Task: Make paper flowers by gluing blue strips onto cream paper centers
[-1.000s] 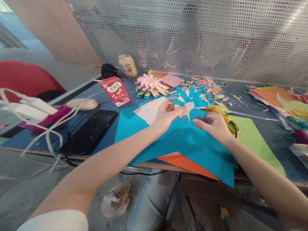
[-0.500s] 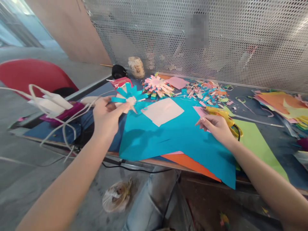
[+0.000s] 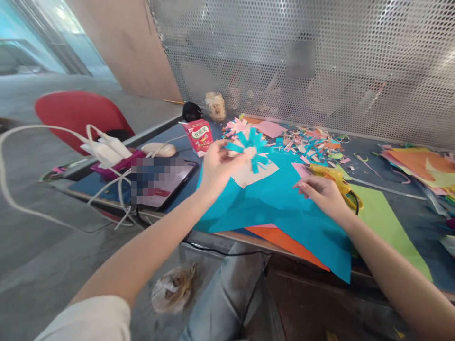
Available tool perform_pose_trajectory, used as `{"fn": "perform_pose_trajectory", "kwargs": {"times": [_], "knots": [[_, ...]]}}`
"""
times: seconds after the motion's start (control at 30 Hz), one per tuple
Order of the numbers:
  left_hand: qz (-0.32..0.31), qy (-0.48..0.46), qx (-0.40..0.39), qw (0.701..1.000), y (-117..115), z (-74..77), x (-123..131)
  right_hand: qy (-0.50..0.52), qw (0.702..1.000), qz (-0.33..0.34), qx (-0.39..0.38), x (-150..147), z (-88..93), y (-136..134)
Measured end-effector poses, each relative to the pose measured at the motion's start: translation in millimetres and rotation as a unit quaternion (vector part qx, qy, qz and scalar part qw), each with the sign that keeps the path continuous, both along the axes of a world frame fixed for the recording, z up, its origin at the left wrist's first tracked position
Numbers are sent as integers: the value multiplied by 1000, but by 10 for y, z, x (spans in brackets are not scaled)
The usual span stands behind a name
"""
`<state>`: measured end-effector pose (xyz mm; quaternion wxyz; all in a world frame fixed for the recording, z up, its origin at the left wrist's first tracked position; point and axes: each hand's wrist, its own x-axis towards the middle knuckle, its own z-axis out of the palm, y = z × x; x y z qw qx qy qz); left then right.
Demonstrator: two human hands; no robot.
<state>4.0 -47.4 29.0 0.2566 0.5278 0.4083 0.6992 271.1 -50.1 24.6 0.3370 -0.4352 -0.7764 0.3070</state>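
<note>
My left hand is closed on a paper flower with blue fringed petals and a pale centre, held in the air above the blue sheet. Beneath the flower, a pale pink square of paper lies partly hidden. My right hand hovers over the sheet's right side, thumb and fingers pinched together; whatever may be between them does not show. Just behind it rests a yellow glue gun, beside a small pink paper piece.
A pink fringed flower and a heap of paper scraps lie along the mesh panel. To the left are a red drink carton, a phone and white cables. Coloured sheets are stacked at right.
My left hand has moved right with the blue flower, from beside the pale square to above it. The view has shifted left, showing the phone. My right hand stays nearly in place.
</note>
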Motion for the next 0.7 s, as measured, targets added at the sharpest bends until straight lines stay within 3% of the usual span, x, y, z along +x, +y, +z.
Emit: {"fn": "perform_pose_trajectory", "kwargs": {"times": [0.1,0.23,0.5,0.7], "knots": [[-63,-85,-27,994,129,75,416,34,999,13,-23,12,-87,12],[-154,-160,-61,973,207,32,745,143,987,17,-70,-20,-127,14],[-183,-171,-120,961,114,-117,867,241,954,-2,-178,-170,-2,-40],[-188,-149,-87,967,125,-142,882,274,945,-20,-176,-174,23,-32]]}}
